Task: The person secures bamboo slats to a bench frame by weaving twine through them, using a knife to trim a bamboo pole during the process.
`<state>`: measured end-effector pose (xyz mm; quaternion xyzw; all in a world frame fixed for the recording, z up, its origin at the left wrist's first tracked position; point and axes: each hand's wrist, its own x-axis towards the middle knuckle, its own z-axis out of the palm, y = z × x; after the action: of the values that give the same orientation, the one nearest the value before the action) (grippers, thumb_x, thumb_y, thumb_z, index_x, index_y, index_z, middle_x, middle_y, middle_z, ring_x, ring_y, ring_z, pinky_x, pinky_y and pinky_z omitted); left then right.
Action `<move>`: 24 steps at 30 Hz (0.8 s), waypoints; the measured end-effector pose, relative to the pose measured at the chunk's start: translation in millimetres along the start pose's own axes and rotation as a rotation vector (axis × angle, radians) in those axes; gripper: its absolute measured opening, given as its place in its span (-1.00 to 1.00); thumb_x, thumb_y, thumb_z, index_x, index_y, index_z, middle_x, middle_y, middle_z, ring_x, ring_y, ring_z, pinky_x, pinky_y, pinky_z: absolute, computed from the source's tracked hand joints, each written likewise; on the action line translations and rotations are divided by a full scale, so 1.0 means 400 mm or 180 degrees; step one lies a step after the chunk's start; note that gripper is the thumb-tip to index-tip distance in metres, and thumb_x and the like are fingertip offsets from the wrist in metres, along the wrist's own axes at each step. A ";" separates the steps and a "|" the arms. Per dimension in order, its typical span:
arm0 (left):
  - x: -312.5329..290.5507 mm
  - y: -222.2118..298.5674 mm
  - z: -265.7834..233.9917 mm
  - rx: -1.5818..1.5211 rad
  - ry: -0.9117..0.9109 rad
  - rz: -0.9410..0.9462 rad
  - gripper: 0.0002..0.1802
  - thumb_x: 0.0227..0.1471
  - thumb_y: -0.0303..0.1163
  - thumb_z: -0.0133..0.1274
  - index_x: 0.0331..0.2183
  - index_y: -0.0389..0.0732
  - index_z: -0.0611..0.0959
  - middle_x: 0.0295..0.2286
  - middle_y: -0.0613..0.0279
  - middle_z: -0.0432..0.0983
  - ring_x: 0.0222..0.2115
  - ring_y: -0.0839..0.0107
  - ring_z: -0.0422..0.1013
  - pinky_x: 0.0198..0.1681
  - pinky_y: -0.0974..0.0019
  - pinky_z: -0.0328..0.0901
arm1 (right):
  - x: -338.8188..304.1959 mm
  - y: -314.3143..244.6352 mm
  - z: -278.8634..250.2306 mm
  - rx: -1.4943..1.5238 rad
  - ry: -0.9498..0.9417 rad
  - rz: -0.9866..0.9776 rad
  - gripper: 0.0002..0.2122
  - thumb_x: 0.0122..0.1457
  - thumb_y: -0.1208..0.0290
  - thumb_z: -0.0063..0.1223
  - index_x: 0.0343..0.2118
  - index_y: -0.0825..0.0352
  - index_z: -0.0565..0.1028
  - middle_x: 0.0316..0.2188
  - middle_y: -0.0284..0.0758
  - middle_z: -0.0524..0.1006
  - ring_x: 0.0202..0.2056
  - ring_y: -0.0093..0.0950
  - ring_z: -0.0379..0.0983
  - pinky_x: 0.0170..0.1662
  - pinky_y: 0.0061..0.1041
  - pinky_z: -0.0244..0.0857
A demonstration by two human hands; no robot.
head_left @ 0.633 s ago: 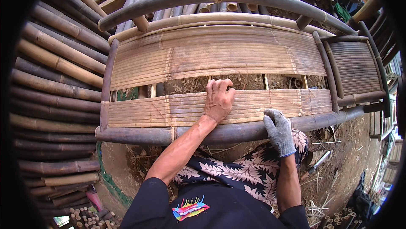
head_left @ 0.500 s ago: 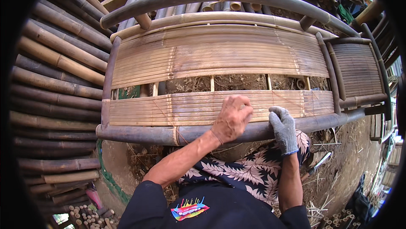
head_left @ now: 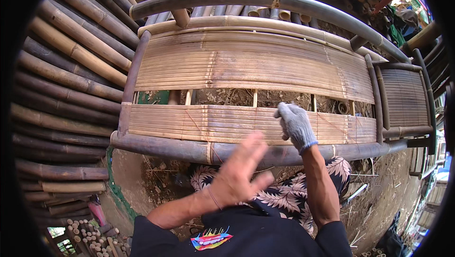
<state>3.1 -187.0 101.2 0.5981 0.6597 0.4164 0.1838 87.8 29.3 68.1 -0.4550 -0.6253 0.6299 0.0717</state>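
Note:
In front of me lies a bamboo bench or bed frame [head_left: 166, 149] with dark round rails. Split bamboo slats [head_left: 182, 123] form a near strip, and a wider slat panel [head_left: 275, 62] lies beyond an open gap. My bare left hand [head_left: 241, 171] is raised in front of the near rail, fingers spread and a little blurred. Over the near strip, my right hand [head_left: 295, 125] wears a grey knit glove. Its fingers are curled together, and what they hold, if anything, is hidden. Thin reddish cords [head_left: 192, 121] run across the slats.
Dark bamboo poles [head_left: 71, 86] are stacked along the left, with more poles [head_left: 284, 1] behind the bench. A smaller slatted bamboo panel [head_left: 405, 96] adjoins the right end. A blade-like tool [head_left: 356, 192] and bamboo scraps lie on the ground at right.
My left hand has drawn back toward me from the slats and opened out. My right hand has moved left and farther out, from the near rail onto the slats. The view has shifted slightly.

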 end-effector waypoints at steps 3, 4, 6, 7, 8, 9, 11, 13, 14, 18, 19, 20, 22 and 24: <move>0.125 -0.253 -0.028 0.0889 0.1045 -0.0583 -0.44 0.19 -0.10 0.02 0.08 -0.30 0.50 0.12 -0.08 0.35 0.13 0.01 0.29 0.21 -0.05 0.12 | -0.001 0.022 -0.046 -0.0322 0.0484 -0.1516 -0.76 0.27 0.35 -0.03 -0.46 0.34 0.58 -0.47 -0.28 0.54 -0.38 -0.46 0.49 -0.17 -0.29 0.42; 0.153 -0.338 -0.016 0.0902 0.0523 -0.1102 -0.50 0.23 -0.03 -0.05 0.01 -0.21 0.58 0.04 -0.02 0.44 0.07 0.04 0.34 0.20 -0.08 0.07 | -0.014 -0.032 -0.039 0.0053 0.0463 -0.1880 -0.77 0.27 0.35 -0.02 -0.46 0.33 0.59 -0.41 -0.25 0.58 -0.28 -0.43 0.53 -0.02 -0.23 0.38; 0.232 -0.387 -0.008 0.0974 -0.0573 -0.1900 -0.50 0.26 0.07 -0.16 -0.12 -0.08 0.69 -0.12 0.05 0.56 -0.03 0.05 0.42 0.19 -0.13 -0.02 | -0.032 -0.082 -0.056 0.1676 -0.0110 -0.2100 -0.73 0.30 0.33 -0.05 -0.44 0.36 0.59 -0.19 -0.10 0.61 -0.18 -0.31 0.55 0.04 -0.18 0.36; 0.270 -0.385 -0.006 0.1077 -0.1124 -0.2209 -0.48 0.27 0.10 -0.19 -0.18 -0.04 0.72 -0.19 0.05 0.59 -0.08 0.03 0.44 0.18 -0.14 -0.05 | -0.042 -0.106 -0.064 0.2071 -0.0285 -0.2358 -0.71 0.31 0.31 -0.07 -0.44 0.38 0.58 -0.15 -0.05 0.60 -0.21 -0.31 0.55 -0.02 -0.20 0.40; 0.291 -0.384 -0.002 0.1178 -0.1700 -0.2500 -0.45 0.27 0.13 -0.22 -0.23 0.01 0.75 -0.27 0.06 0.62 -0.13 0.02 0.46 0.18 -0.15 -0.09 | -0.050 -0.132 -0.092 0.2374 -0.0549 -0.2015 -0.69 0.32 0.29 -0.10 -0.44 0.37 0.58 -0.20 -0.08 0.62 -0.35 -0.41 0.55 -0.19 -0.27 0.44; 0.288 -0.384 0.000 0.1082 -0.1680 -0.2388 -0.46 0.27 0.13 -0.21 -0.26 0.01 0.75 -0.33 0.05 0.62 -0.17 0.02 0.47 0.15 -0.15 -0.08 | -0.058 -0.154 -0.119 0.2685 -0.0780 -0.1624 -0.67 0.32 0.26 -0.12 -0.44 0.37 0.57 -0.26 -0.11 0.65 -0.49 -0.50 0.55 -0.36 -0.35 0.48; 0.281 -0.380 -0.009 0.0891 -0.1561 -0.2187 -0.47 0.26 0.11 -0.18 -0.31 0.00 0.77 -0.46 0.03 0.63 -0.26 0.01 0.49 0.10 -0.14 -0.07 | -0.026 -0.151 -0.144 -0.1068 0.0040 -0.0649 -0.61 0.35 0.23 -0.21 -0.48 0.34 0.59 -0.45 -0.13 0.64 -0.50 -0.42 0.58 -0.34 -0.30 0.49; 0.267 -0.383 -0.005 0.0890 -0.1407 -0.1933 -0.47 0.25 0.12 -0.17 -0.31 0.00 0.77 -0.47 0.06 0.62 -0.26 0.06 0.49 0.06 -0.07 -0.05 | 0.033 -0.034 -0.104 -0.2992 -0.0339 -0.0204 -0.55 0.36 0.20 -0.26 -0.52 0.35 0.59 -0.54 -0.06 0.60 -0.49 -0.23 0.57 -0.34 -0.27 0.47; 0.256 -0.386 0.000 0.0872 -0.1343 -0.1823 -0.47 0.25 0.12 -0.17 -0.30 0.00 0.77 -0.48 0.08 0.62 -0.26 0.08 0.49 0.04 -0.04 -0.04 | 0.018 0.020 -0.062 -0.3732 -0.0860 -0.0347 -0.53 0.36 0.18 -0.29 -0.54 0.35 0.57 -0.58 -0.02 0.57 -0.51 -0.12 0.54 -0.35 -0.24 0.45; 0.274 -0.372 -0.008 0.0992 -0.1495 -0.1913 -0.50 0.21 0.14 -0.10 -0.29 0.01 0.78 -0.46 0.11 0.64 -0.27 0.15 0.49 -0.01 0.03 -0.02 | -0.058 0.022 0.099 -0.2866 -0.0955 -0.1993 -0.55 0.34 0.16 -0.28 -0.56 0.39 0.46 -0.53 0.01 0.53 -0.47 0.00 0.48 -0.31 -0.09 0.39; 0.270 -0.372 -0.003 0.0971 -0.1400 -0.1860 -0.50 0.21 0.14 -0.10 -0.30 0.01 0.78 -0.45 0.11 0.64 -0.27 0.16 0.50 -0.02 0.03 -0.02 | -0.059 0.017 0.101 -0.2721 -0.0829 -0.2472 -0.56 0.34 0.16 -0.28 -0.55 0.39 0.45 -0.53 0.00 0.52 -0.45 -0.01 0.48 -0.29 -0.07 0.38; 0.265 -0.384 -0.008 0.0971 -0.1263 -0.1805 -0.50 0.20 0.14 -0.09 -0.31 0.01 0.78 -0.44 0.12 0.65 -0.26 0.17 0.50 -0.02 0.04 -0.02 | -0.060 0.035 0.057 -0.2686 -0.0860 -0.2121 -0.58 0.34 0.18 -0.28 -0.54 0.39 0.44 -0.53 -0.01 0.52 -0.44 -0.02 0.48 -0.28 -0.08 0.38; 0.233 -0.392 0.007 0.0901 -0.1250 -0.1798 -0.50 0.19 0.15 -0.07 -0.31 0.01 0.78 -0.42 0.13 0.65 -0.25 0.18 0.50 -0.02 0.04 -0.02 | -0.103 0.133 -0.068 -0.2597 -0.1007 -0.1305 -0.63 0.33 0.22 -0.27 -0.51 0.37 0.42 -0.53 -0.03 0.50 -0.43 -0.03 0.48 -0.28 -0.10 0.36; 0.263 -0.387 -0.012 0.0975 -0.1356 -0.1739 -0.50 0.18 0.16 -0.06 -0.30 0.01 0.78 -0.39 0.15 0.66 -0.23 0.19 0.50 -0.01 0.03 -0.01 | -0.110 0.137 -0.059 -0.2564 -0.0788 -0.1128 -0.68 0.32 0.28 -0.22 -0.48 0.37 0.47 -0.53 -0.10 0.50 -0.48 -0.15 0.45 -0.36 -0.26 0.32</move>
<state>-121.8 -79.9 11.6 0.4939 0.7964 0.1148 0.3296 155.0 5.8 47.5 -0.2540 -0.8924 0.3643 -0.0796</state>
